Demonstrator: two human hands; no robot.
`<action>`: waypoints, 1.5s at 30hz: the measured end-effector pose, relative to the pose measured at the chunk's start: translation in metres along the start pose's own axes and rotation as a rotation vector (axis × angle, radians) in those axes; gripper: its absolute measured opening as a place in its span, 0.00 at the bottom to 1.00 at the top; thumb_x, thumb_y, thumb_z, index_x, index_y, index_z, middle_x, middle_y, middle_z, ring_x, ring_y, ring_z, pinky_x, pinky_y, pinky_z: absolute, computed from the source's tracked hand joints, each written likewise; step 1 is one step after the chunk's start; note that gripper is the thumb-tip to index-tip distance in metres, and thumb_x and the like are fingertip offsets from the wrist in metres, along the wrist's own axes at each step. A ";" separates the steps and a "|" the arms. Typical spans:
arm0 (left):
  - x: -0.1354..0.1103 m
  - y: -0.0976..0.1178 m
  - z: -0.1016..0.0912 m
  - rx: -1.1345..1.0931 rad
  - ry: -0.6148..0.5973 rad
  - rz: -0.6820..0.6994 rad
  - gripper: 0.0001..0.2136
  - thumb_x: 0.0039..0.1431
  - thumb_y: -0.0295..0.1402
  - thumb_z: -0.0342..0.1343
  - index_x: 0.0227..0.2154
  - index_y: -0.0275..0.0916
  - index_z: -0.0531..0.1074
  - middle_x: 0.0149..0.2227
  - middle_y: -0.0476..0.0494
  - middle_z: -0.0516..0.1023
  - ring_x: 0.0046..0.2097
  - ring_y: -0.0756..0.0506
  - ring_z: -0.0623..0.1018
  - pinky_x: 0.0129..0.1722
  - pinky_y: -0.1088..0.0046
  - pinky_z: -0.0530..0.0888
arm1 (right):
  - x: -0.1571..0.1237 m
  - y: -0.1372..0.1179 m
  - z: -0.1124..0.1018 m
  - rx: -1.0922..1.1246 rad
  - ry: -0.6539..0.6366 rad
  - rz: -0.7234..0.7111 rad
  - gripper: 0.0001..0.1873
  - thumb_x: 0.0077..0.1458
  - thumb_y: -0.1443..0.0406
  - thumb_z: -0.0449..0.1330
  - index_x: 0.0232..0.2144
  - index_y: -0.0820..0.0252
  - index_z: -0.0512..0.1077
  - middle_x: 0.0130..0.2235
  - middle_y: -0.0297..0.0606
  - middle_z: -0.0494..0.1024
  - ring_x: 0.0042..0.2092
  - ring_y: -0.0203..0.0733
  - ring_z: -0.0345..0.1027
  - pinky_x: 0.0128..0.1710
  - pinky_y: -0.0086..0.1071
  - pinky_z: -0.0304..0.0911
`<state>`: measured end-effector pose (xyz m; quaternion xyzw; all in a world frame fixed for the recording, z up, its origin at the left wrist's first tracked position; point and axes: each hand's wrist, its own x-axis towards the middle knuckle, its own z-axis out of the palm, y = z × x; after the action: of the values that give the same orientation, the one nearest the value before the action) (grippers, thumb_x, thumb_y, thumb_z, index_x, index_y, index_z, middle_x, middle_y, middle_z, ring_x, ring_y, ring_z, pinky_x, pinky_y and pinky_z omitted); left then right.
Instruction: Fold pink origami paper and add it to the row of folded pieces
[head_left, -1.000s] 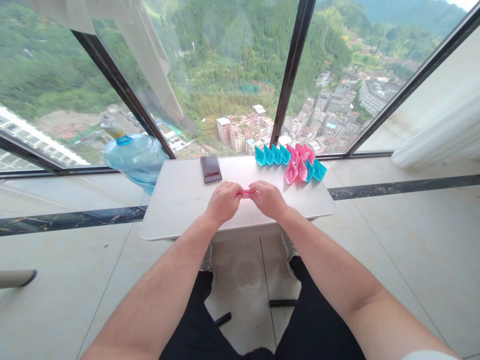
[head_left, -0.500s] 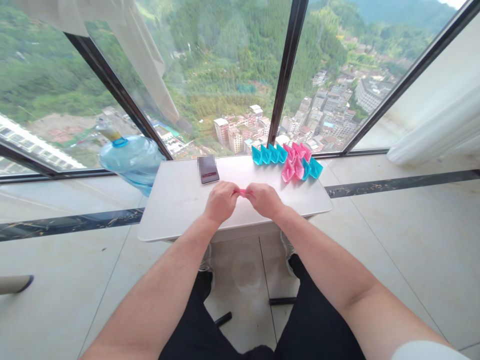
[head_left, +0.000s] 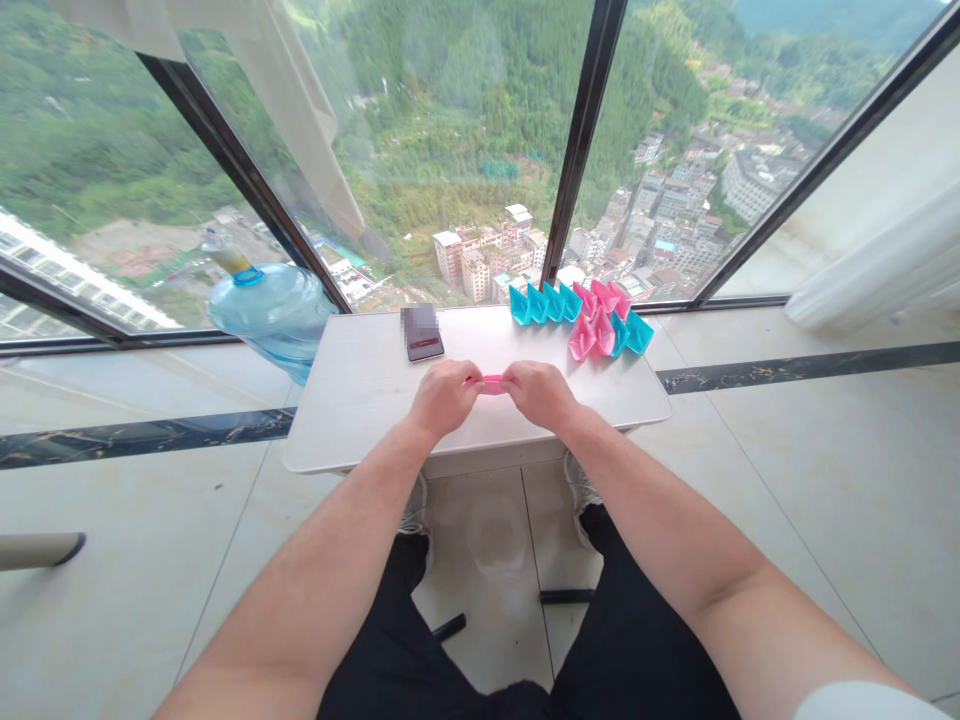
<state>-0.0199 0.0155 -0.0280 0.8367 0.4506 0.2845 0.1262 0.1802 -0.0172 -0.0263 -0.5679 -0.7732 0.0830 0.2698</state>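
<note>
Between my two hands is a small piece of folded pink paper (head_left: 493, 384), held near the front of the white table (head_left: 352, 400). My left hand (head_left: 448, 400) pinches its left end, with the fingers closed. At its right end, my right hand (head_left: 541, 396) grips it the same way. Only the strip between the fingertips shows; both ends are hidden by the fingers. Toward the back right of the table stand blue folded paper boats (head_left: 551, 304) in a row, several pink paper boats (head_left: 592, 332) beside them, and more blue ones (head_left: 637, 334) at the right.
A phone (head_left: 423, 336) lies on the table beyond my left hand. Left of the table stands a large blue water bottle (head_left: 270, 310). Windows (head_left: 465, 130) rise behind the table's far edge. My shoes (head_left: 580, 490) are below its front edge.
My hands have moved slightly apart, and more of the pink paper shows between them. The whole view has shifted a little; the paper boats and phone stay in place on the table.
</note>
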 end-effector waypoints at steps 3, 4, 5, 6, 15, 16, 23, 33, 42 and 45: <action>0.000 -0.003 -0.006 -0.033 0.072 -0.090 0.05 0.57 0.33 0.56 0.28 0.41 0.75 0.31 0.43 0.79 0.37 0.41 0.77 0.42 0.64 0.71 | 0.001 0.007 -0.003 0.005 0.046 0.070 0.08 0.56 0.70 0.58 0.29 0.57 0.77 0.31 0.40 0.81 0.34 0.44 0.72 0.36 0.34 0.60; 0.000 -0.003 -0.008 -0.066 0.094 -0.112 0.04 0.56 0.34 0.56 0.30 0.41 0.75 0.32 0.44 0.80 0.37 0.42 0.77 0.43 0.65 0.72 | 0.001 0.008 -0.004 0.021 0.064 0.086 0.08 0.56 0.70 0.59 0.29 0.57 0.78 0.31 0.40 0.80 0.34 0.44 0.72 0.36 0.34 0.60; 0.000 -0.002 -0.009 -0.111 0.108 -0.120 0.05 0.56 0.35 0.58 0.33 0.41 0.76 0.34 0.44 0.80 0.38 0.42 0.78 0.43 0.65 0.72 | 0.001 0.010 -0.004 0.043 0.074 0.088 0.08 0.56 0.69 0.59 0.29 0.57 0.78 0.30 0.39 0.80 0.33 0.44 0.72 0.36 0.33 0.60; 0.001 -0.001 -0.010 -0.159 0.115 -0.115 0.08 0.55 0.36 0.59 0.36 0.42 0.76 0.37 0.44 0.81 0.40 0.42 0.78 0.45 0.65 0.72 | 0.001 0.010 -0.004 0.065 0.078 0.075 0.08 0.56 0.69 0.59 0.29 0.57 0.78 0.30 0.38 0.80 0.33 0.44 0.72 0.36 0.33 0.60; 0.000 0.011 -0.004 -0.300 0.047 -0.197 0.08 0.53 0.38 0.62 0.34 0.41 0.80 0.34 0.46 0.83 0.37 0.44 0.79 0.42 0.67 0.73 | -0.002 0.001 0.000 0.149 0.089 -0.020 0.08 0.59 0.66 0.58 0.30 0.57 0.77 0.32 0.37 0.81 0.34 0.41 0.72 0.36 0.32 0.60; 0.000 0.010 -0.005 -0.308 0.053 -0.211 0.09 0.53 0.38 0.62 0.34 0.41 0.81 0.34 0.46 0.83 0.37 0.44 0.79 0.42 0.67 0.73 | -0.002 0.001 0.000 0.153 0.092 -0.021 0.08 0.59 0.66 0.58 0.30 0.57 0.77 0.33 0.37 0.81 0.34 0.41 0.72 0.36 0.32 0.60; 0.002 0.009 -0.011 -0.395 0.059 -0.289 0.09 0.54 0.38 0.61 0.34 0.40 0.82 0.37 0.45 0.84 0.41 0.42 0.80 0.45 0.67 0.73 | -0.003 0.003 0.002 0.195 0.125 -0.018 0.07 0.59 0.66 0.60 0.32 0.56 0.79 0.35 0.36 0.82 0.36 0.41 0.74 0.38 0.31 0.62; 0.005 0.015 -0.018 -0.356 0.051 -0.308 0.08 0.54 0.37 0.60 0.28 0.38 0.81 0.29 0.47 0.82 0.32 0.46 0.77 0.35 0.71 0.71 | 0.002 0.002 -0.006 0.240 0.155 0.030 0.05 0.55 0.67 0.61 0.28 0.57 0.77 0.31 0.35 0.81 0.32 0.39 0.73 0.35 0.30 0.62; 0.003 0.020 -0.010 -0.358 -0.042 -0.221 0.08 0.53 0.37 0.61 0.30 0.39 0.81 0.29 0.48 0.81 0.33 0.47 0.76 0.35 0.73 0.69 | 0.000 -0.003 -0.007 0.400 0.109 0.047 0.11 0.52 0.62 0.66 0.39 0.58 0.77 0.33 0.35 0.81 0.34 0.39 0.72 0.38 0.30 0.64; 0.002 0.019 -0.009 -0.376 -0.020 -0.225 0.09 0.54 0.39 0.62 0.30 0.38 0.80 0.28 0.48 0.81 0.32 0.47 0.76 0.35 0.73 0.69 | 0.000 -0.003 -0.006 0.391 0.048 0.083 0.13 0.53 0.57 0.67 0.37 0.59 0.79 0.32 0.36 0.81 0.33 0.38 0.72 0.36 0.30 0.63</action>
<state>-0.0111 0.0058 -0.0115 0.7457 0.4790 0.3391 0.3156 0.1809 -0.0189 -0.0196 -0.5378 -0.7115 0.2291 0.3899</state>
